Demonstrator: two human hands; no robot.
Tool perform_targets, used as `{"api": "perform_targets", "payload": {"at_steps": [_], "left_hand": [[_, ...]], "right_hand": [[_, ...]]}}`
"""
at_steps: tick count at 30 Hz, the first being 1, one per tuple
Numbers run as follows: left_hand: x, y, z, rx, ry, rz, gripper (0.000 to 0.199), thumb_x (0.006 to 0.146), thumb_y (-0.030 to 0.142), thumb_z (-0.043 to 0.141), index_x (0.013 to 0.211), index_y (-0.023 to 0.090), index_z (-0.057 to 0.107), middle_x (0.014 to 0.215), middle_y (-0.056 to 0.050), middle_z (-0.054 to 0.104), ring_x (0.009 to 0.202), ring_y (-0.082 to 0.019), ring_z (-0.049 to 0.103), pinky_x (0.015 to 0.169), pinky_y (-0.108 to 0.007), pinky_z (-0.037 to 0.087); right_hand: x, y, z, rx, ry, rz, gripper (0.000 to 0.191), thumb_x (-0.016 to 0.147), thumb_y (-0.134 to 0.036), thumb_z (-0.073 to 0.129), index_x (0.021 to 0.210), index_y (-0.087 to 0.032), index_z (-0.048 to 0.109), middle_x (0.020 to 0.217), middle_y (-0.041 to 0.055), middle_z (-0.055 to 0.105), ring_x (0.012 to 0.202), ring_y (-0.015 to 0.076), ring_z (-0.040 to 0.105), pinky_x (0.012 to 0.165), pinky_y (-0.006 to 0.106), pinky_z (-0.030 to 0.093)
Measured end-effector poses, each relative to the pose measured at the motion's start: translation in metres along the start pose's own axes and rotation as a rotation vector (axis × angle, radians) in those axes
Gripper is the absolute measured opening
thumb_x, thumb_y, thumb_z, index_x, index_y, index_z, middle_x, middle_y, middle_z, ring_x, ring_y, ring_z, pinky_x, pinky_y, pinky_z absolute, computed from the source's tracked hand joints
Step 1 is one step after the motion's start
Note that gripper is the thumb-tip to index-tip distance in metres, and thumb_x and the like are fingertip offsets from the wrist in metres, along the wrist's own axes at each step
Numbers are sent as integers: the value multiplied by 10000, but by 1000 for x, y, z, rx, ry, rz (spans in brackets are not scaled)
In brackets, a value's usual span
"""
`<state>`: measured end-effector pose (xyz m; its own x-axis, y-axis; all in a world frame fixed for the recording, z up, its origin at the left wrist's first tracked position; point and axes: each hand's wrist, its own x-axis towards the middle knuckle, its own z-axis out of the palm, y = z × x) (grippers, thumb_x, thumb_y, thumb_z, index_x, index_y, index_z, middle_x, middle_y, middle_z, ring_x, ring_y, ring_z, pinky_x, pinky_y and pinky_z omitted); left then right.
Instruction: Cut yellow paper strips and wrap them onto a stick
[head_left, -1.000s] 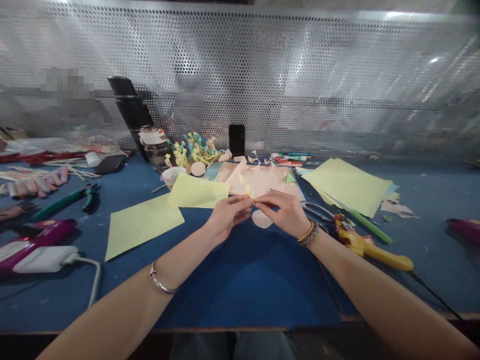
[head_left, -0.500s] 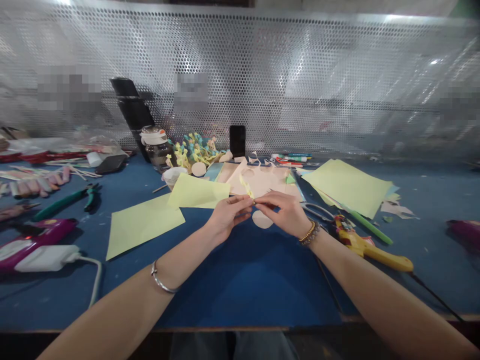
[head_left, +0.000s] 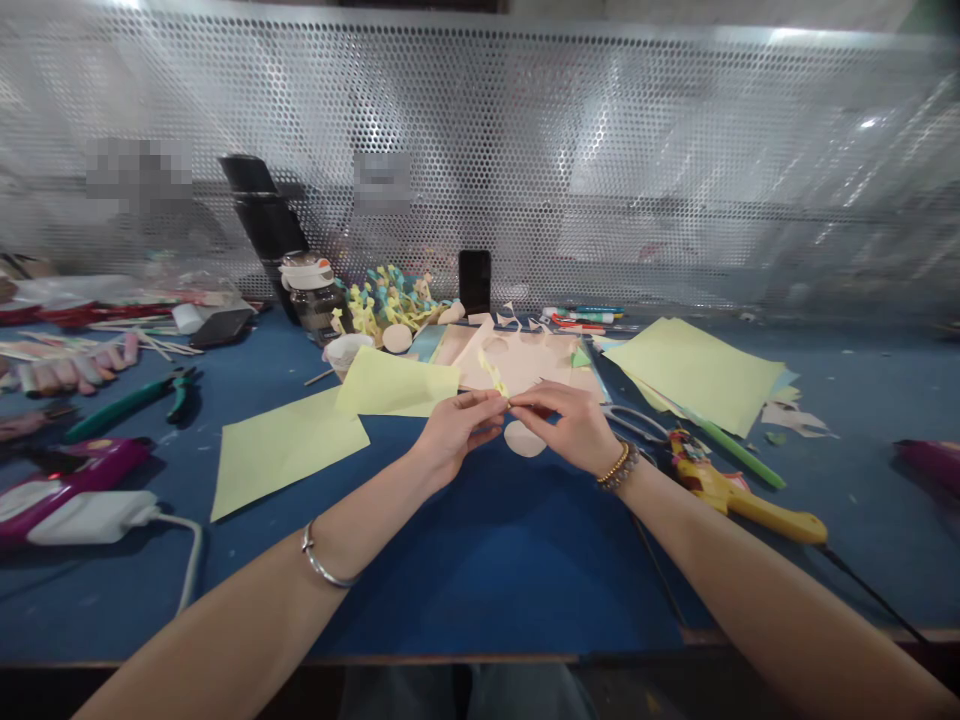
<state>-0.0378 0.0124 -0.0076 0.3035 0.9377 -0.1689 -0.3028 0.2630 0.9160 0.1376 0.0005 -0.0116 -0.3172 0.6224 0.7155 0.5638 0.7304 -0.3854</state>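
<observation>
My left hand point(head_left: 459, 432) and my right hand point(head_left: 566, 420) meet fingertip to fingertip above the middle of the blue table. Between them they pinch a thin, pale yellow paper piece point(head_left: 492, 370), whose twisted upper part sticks up past the fingers; its lower end is hidden by them. Just beneath my right hand lies a pale paper disc point(head_left: 525, 440). Behind the hands is a cut-out pink sheet point(head_left: 532, 355) with round holes. A yellow sheet point(head_left: 405, 385) lies left of my left hand, overlapping another yellow sheet point(head_left: 289, 450). Scissors point(head_left: 637, 422) rest beside my right wrist.
A yellow glue gun point(head_left: 750, 500), a green craft knife point(head_left: 742, 455) and a yellow paper stack point(head_left: 705, 370) lie at right. Green-handled pliers point(head_left: 124, 408) and a purple tool point(head_left: 82, 485) with a white plug are at left. A jar point(head_left: 313, 300), paper flowers point(head_left: 382, 300) and a phone point(head_left: 475, 282) stand behind.
</observation>
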Motion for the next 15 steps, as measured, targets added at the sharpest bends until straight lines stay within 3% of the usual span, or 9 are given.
{"api": "perform_targets", "payload": {"at_steps": [11, 15], "left_hand": [[-3, 1, 3, 41, 7, 43, 230, 586, 314, 819, 689, 159, 684, 689, 12, 626, 651, -83, 547, 727, -242, 428], [-4, 1, 3, 40, -41, 60, 216, 619, 333, 796, 687, 167, 676, 713, 10, 625, 695, -95, 551, 746, -244, 429]], "right_hand": [[2, -4, 1, 139, 42, 93, 88, 826, -269, 650, 835, -205, 710, 771, 33, 701, 678, 143, 630, 614, 275, 523], [2, -3, 1, 143, 37, 99, 94, 825, -266, 649, 851, -204, 714, 796, 39, 706, 695, 146, 639, 614, 268, 523]]}}
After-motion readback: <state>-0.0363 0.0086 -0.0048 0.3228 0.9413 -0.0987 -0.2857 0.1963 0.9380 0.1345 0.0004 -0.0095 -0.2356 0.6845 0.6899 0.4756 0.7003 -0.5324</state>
